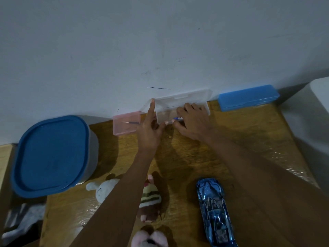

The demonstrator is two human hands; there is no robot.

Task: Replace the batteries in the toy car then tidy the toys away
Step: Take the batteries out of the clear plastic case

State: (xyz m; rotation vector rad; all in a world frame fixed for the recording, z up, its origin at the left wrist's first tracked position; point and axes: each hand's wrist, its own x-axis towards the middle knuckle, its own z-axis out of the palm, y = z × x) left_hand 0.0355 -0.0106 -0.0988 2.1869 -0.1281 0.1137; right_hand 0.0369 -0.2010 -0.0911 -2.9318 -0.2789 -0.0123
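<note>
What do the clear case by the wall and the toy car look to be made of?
Clear case: likely thin translucent plastic, frosted finish; the wall and table show through it. Toy car: glossy blue shell with bright highlights, probably plastic with a metallic coating, though painted metal cannot be ruled out.

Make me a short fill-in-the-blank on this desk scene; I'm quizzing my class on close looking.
1. The toy car on the table is ____ in colour.
2. The right hand pinches a battery at the clear case, whose lid stands ____.
3. Left of the clear case lies a ____ case.
4. The big tub at the left has a ____ lid.

Missing words: blue; open; pink; blue
</note>
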